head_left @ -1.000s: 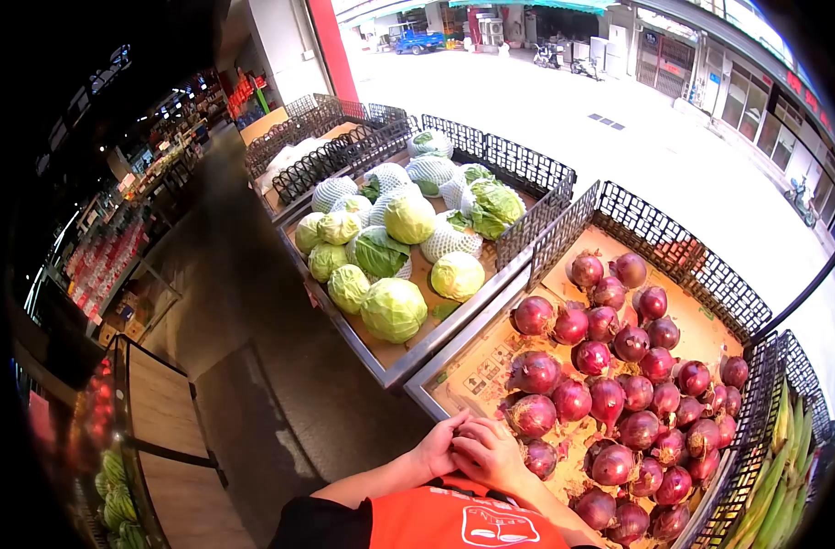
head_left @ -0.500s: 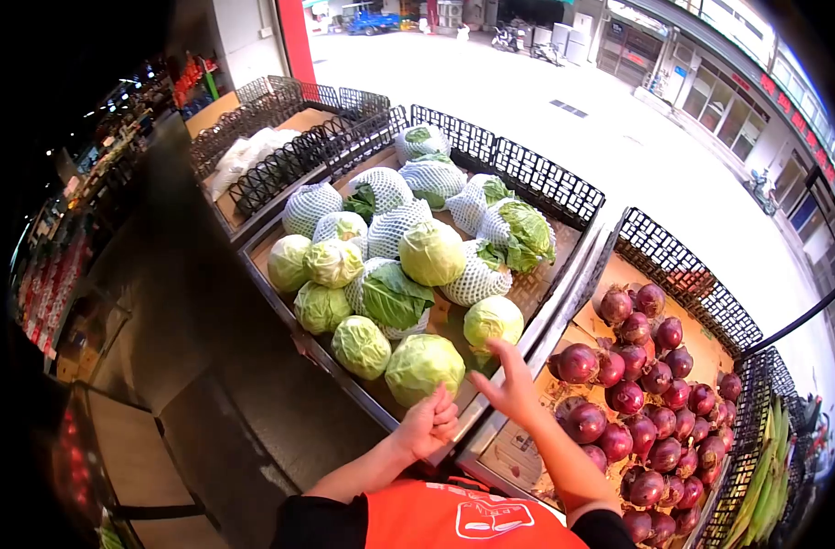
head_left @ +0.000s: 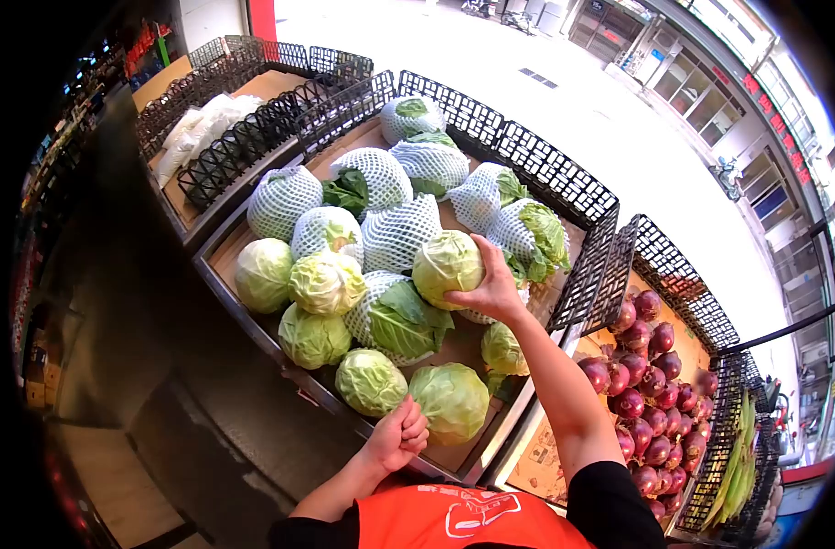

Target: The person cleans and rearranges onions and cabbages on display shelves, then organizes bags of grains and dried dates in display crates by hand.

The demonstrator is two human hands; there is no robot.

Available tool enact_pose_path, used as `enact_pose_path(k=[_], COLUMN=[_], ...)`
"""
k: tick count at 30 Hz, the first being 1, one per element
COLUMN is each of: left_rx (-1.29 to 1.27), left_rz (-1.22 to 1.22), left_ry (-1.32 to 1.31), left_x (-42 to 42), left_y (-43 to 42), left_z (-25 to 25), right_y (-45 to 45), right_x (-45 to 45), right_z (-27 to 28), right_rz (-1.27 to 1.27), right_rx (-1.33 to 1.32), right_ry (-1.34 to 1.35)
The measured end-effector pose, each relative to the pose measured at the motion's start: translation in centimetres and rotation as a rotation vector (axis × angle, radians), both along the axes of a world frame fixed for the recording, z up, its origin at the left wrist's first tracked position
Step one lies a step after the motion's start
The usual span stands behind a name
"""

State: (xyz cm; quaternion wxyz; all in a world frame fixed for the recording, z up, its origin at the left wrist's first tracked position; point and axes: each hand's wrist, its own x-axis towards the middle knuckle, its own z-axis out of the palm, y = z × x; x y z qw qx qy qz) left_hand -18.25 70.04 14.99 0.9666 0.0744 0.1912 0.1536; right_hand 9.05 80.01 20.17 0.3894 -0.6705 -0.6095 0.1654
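Observation:
My right hand [head_left: 492, 285] is closed around the right side of a pale green cabbage [head_left: 445, 263] on top of the heap, thumb in front and fingers behind. My left hand [head_left: 397, 436] is curled into a fist beside a large bare cabbage [head_left: 449, 403] at the near edge; whatever its fingers hold, if anything, is hidden. Another bare cabbage [head_left: 370, 382] lies just beyond that fist. Several more cabbages wear white foam nets, such as the netted cabbage [head_left: 401, 233] in the middle. A smaller cabbage [head_left: 503, 349] sits below my right forearm.
Black plastic lattice panels [head_left: 555, 174] fence the back of the cabbage bin. To the right, red onions [head_left: 655, 421] fill another bin, with long green vegetables [head_left: 738, 457] beyond. White bags [head_left: 198, 133] lie in the left bin. A dark floor [head_left: 198, 366] runs along the left.
My right hand has moved forward from above the near right cabbage and closed on the upper one. My left fist stays near the large front cabbage. The view has shifted closer to the bin.

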Motion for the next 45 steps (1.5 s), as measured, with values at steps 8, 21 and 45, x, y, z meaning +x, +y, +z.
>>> enact_pose_path(k=[8, 21, 45], left_rx=[-0.036, -0.015, -0.017], left_rz=[-0.071, -0.092, -0.162], left_ry=[-0.143, -0.194, -0.138], left_x=[1.6, 1.9, 4.2], left_y=[1.3, 3.6, 5.6], left_z=[0.2, -0.7, -0.9], right_y=[1.1, 10.2, 3.4], right_x=[2.8, 5.8, 24.0], right_z=[0.7, -2.7, -4.8], right_rz=[-0.143, -0.322, -0.759], right_rx=[-0.065, -0.150, 0.230], right_ry=[0.900, 0.321, 0.660])
